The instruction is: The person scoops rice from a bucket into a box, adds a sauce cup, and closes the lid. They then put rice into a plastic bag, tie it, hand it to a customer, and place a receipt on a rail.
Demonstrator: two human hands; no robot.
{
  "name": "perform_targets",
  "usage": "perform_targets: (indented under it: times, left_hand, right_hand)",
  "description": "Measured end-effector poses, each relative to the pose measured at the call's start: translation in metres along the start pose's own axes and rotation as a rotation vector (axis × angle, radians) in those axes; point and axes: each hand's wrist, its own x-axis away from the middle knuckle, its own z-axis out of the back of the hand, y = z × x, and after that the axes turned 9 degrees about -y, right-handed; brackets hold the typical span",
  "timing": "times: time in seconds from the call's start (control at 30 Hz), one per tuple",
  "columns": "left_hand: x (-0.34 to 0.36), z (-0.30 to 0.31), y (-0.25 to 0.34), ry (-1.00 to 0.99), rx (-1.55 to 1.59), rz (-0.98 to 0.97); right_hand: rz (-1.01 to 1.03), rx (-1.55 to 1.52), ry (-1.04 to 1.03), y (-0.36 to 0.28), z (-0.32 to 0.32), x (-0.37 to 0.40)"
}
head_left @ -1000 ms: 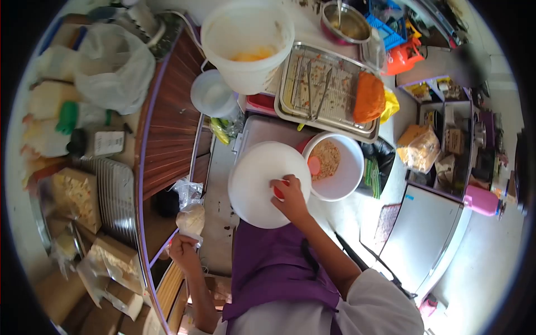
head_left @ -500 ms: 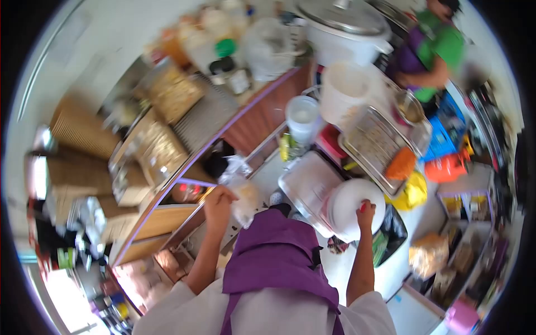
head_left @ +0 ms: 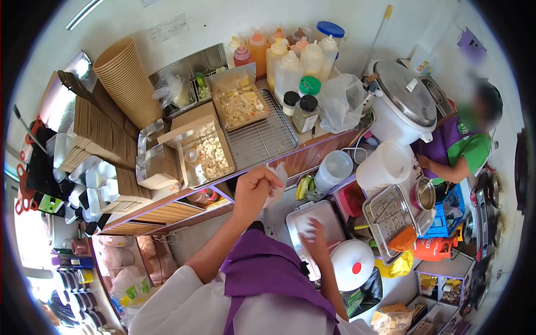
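My left hand [head_left: 254, 190], in front of the counter, is closed on the top of a translucent plastic bag [head_left: 277, 192] hanging beside it; the bag's contents are partly hidden. To the right, my right hand [head_left: 316, 240] has its fingers apart and holds nothing, slightly blurred. It is above a clear lidded bin [head_left: 318, 218] and left of a round white lid [head_left: 352, 264] with a red knob. On the counter, two cardboard boxes hold food, one at the front [head_left: 207, 155] and one behind it [head_left: 241, 104], beside a wire rack [head_left: 267, 134].
Sauce bottles [head_left: 287, 70] and a large white cooker [head_left: 405, 100] line the back. A co-worker in a green shirt [head_left: 472, 148] stands at the right. Nearby are a metal tray [head_left: 391, 219], a blue crate [head_left: 444, 215] and a white bucket [head_left: 388, 167]. Stacked paper bowls [head_left: 128, 81] stand left.
My right hand has let go of the lid's red knob and moved left, fingers now spread. The view has turned toward the counter. My left hand still holds the bag.
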Motion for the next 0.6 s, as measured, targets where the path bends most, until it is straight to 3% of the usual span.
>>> perform_targets:
  times: [0.03,0.1,0.3,0.43,0.6]
  left_hand:
    - [-0.010,0.002,0.000,0.013,-0.004,0.008]
    - [-0.029,0.006,-0.001,0.005,0.004,-0.015]
    - [-0.093,0.042,0.003,-0.068,-0.007,0.044]
    - [-0.129,0.069,-0.035,-0.078,0.075,0.093]
    - [-0.145,0.093,-0.046,-0.062,0.097,0.109]
  right_hand:
    - [0.123,0.004,-0.111,-0.059,-0.020,-0.019]
    - [0.375,0.211,-0.104,-0.125,-0.051,-0.063]
    - [0.298,0.250,0.285,-0.161,-0.067,-0.160]
    - [0.163,-0.038,0.175,-0.161,-0.038,-0.203]
    - [0.273,0.136,0.167,-0.205,-0.008,-0.242]
